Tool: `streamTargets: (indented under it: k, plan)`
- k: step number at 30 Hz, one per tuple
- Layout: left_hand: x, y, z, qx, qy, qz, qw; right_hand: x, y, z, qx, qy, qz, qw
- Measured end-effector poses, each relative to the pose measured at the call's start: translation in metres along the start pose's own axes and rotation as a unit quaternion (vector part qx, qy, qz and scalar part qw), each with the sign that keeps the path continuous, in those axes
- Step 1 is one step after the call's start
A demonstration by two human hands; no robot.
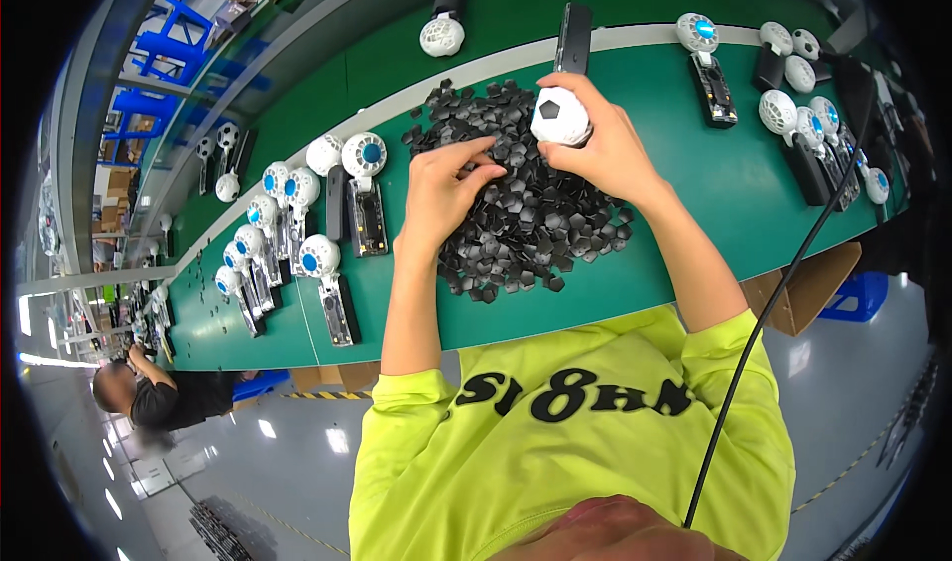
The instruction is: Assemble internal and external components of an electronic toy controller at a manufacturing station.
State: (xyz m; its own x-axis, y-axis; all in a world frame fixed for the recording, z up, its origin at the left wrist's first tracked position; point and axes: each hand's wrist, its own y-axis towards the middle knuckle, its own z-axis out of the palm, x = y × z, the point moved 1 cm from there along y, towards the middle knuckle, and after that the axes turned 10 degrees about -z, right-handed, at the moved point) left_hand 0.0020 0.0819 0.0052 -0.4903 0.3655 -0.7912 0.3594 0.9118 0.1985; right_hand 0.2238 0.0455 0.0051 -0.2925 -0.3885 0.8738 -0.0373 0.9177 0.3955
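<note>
My right hand (pixel 607 144) is wrapped round the white ball-shaped head of a handheld device (pixel 561 118). A black pentagon shows on the head, and the black handle points away from me. Beside it, my left hand (pixel 444 186) reaches over a heap of small black pentagon pieces (pixel 535 219). Its thumb and index finger are curved, with a gap between their tips. I see no piece held there. The heap spreads over the green table between and below both hands.
Several similar devices (pixel 365 154) with white round heads and blue centres lie at the left. More lie at the right, including a single one (pixel 716 90). Another device (pixel 442 35) rests beyond the pale ledge. A black cable (pixel 783 288) hangs at my right. A person (pixel 169 397) sits far left.
</note>
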Motion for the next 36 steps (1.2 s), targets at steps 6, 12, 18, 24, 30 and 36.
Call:
streamTargets:
  k: [6,12,18,24,30,36]
  plan:
    - [0.001,0.000,-0.007,-0.141,0.052,0.100,0.984,-0.008,0.001,0.007,-0.020,0.117,-0.024,0.993]
    - [0.012,0.001,-0.022,-0.220,0.055,0.145,0.963,-0.001,-0.001,0.013,-0.037,0.103,-0.049,0.993]
    - [0.006,-0.003,0.000,-0.130,-0.089,-0.001,0.988,-0.001,-0.003,0.014,-0.044,0.117,-0.041,0.991]
    - [0.003,-0.003,0.002,-0.096,-0.088,-0.022,0.991,0.001,-0.006,0.020,-0.034,0.105,-0.051,0.993]
    - [0.006,-0.005,0.005,-0.098,-0.091,0.026,0.991,0.003,-0.006,0.023,-0.031,0.104,-0.070,0.992]
    - [0.001,-0.013,0.010,-0.143,-0.144,0.057,0.978,0.003,-0.007,0.024,-0.027,0.114,-0.077,0.990]
